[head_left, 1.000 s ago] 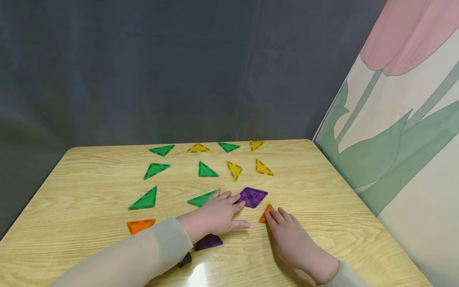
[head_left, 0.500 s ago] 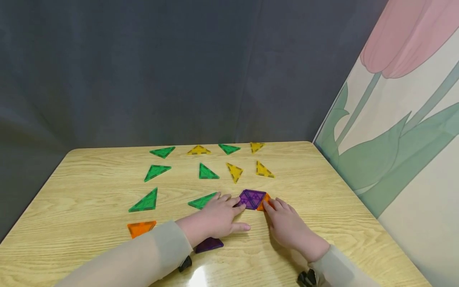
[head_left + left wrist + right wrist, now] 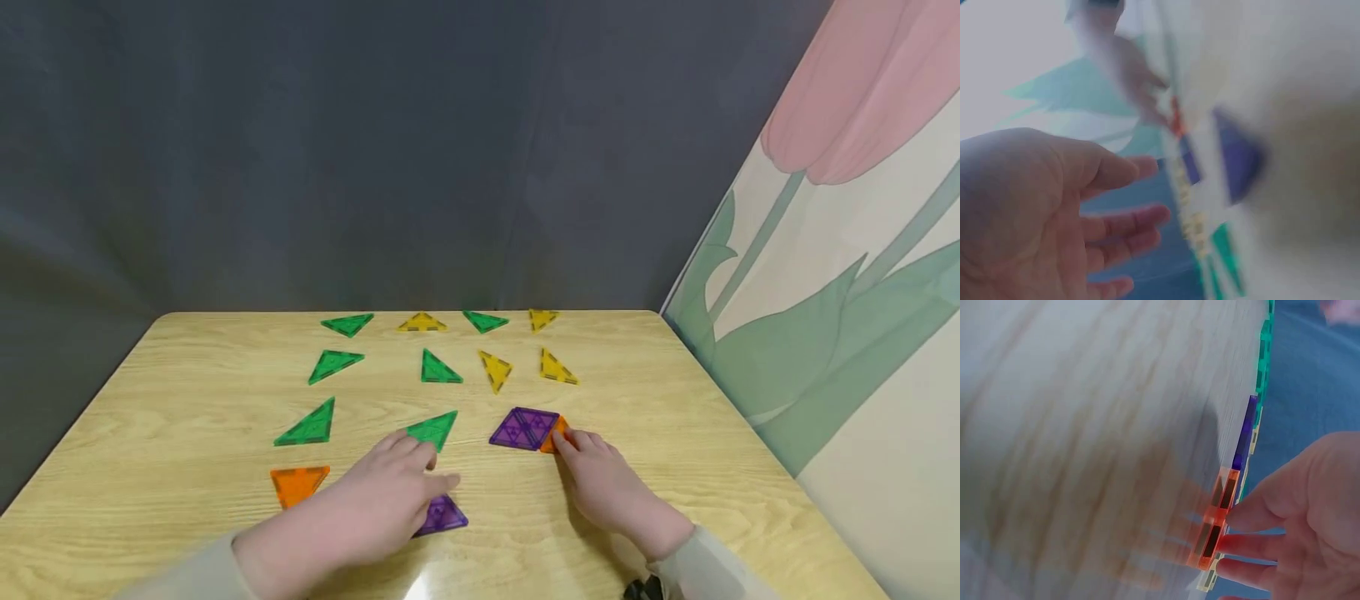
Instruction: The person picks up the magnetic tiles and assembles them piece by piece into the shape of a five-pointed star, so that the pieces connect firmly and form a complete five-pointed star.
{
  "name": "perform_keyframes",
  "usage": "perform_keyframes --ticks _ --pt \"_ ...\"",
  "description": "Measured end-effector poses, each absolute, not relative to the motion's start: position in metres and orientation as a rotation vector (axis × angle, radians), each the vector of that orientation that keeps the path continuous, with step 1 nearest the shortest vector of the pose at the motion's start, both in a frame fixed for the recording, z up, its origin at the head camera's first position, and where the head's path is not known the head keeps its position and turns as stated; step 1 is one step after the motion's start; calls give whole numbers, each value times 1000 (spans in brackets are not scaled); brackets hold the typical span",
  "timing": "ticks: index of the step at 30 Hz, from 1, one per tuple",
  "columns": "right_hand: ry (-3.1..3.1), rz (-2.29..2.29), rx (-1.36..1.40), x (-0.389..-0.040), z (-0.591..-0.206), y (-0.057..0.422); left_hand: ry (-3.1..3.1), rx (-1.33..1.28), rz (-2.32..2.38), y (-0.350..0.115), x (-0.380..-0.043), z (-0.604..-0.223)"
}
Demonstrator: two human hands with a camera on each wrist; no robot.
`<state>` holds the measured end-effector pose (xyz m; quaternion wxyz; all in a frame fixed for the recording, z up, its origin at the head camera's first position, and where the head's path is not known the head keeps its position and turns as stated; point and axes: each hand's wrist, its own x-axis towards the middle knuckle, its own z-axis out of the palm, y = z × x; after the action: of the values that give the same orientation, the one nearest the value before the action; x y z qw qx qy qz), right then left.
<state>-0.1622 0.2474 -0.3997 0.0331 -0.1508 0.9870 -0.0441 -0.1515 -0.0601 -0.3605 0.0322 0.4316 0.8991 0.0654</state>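
Note:
In the head view my right hand (image 3: 611, 492) has its fingertips on an orange triangular magnetic tile (image 3: 553, 437) lying flat on the table. The right wrist view shows straight fingers touching the orange tile (image 3: 1216, 519). This tile meets the right edge of two joined purple triangular tiles (image 3: 523, 428). My left hand (image 3: 375, 500) hovers to the left, fingers loosely extended and nothing held, as its palm (image 3: 1016, 194) shows in the left wrist view. It partly covers another purple triangle (image 3: 444, 517) and overlaps the lower tip of a green triangle (image 3: 435, 428).
More triangular tiles lie spread in rows: several green ones, such as a green tile (image 3: 309, 423) at left, and several yellow ones, such as a yellow tile (image 3: 558, 367). An orange tile (image 3: 298, 483) sits beyond the left forearm. A dark curtain (image 3: 405, 158) hangs behind the table (image 3: 187, 400).
My right hand has slid the orange tile away from me until it meets the purple pair. My left hand has left the purple pair and moved left and toward me.

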Motion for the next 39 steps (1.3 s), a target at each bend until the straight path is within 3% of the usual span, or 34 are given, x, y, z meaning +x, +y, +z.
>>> perform_keyframes --ticks 4,12,23,39 --pt "3023 -147 -457 -161 -404 250 2667 1432 184 -77 -132 -383" --pt "3015 -163 -467 -162 -404 251 2591 1364 237 -81 -132 -405" --pt "3010 -163 -466 -163 -402 251 2603 1511 110 -29 -141 -408" --pt "3006 -172 -441 -164 -401 249 2796 1278 113 24 -158 -409"
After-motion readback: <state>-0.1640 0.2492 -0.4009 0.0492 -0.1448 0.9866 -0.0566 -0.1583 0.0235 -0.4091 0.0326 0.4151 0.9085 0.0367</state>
